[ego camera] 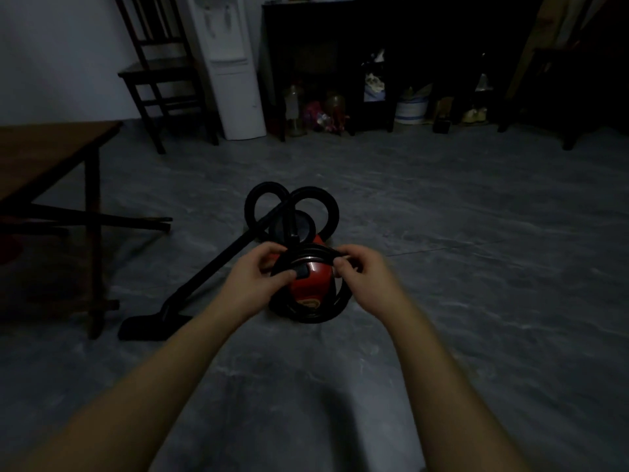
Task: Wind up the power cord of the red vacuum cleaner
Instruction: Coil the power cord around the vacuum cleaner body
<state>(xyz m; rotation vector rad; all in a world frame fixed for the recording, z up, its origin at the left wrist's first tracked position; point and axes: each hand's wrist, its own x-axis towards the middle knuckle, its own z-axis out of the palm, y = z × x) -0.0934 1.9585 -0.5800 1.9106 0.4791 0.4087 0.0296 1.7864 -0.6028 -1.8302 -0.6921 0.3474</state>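
The red vacuum cleaner (311, 287) stands on the grey floor in the middle of the dim head view. Its black power cord (323, 316) lies in several loops around the red body. My left hand (257, 270) grips the coiled cord at the vacuum's left side, thumb on the strands. My right hand (366, 272) pinches the cord at the upper right of the coil. The black hose (292, 199) curls in two loops behind the vacuum, and its wand runs left to the floor nozzle (153, 327).
A wooden table (51, 148) stands at the left with a leg near the nozzle. A dark chair (163, 73) and a white water dispenser (231, 63) are at the back. Dark shelves (391, 63) hold jars and buckets. Bare floor lies to the right.
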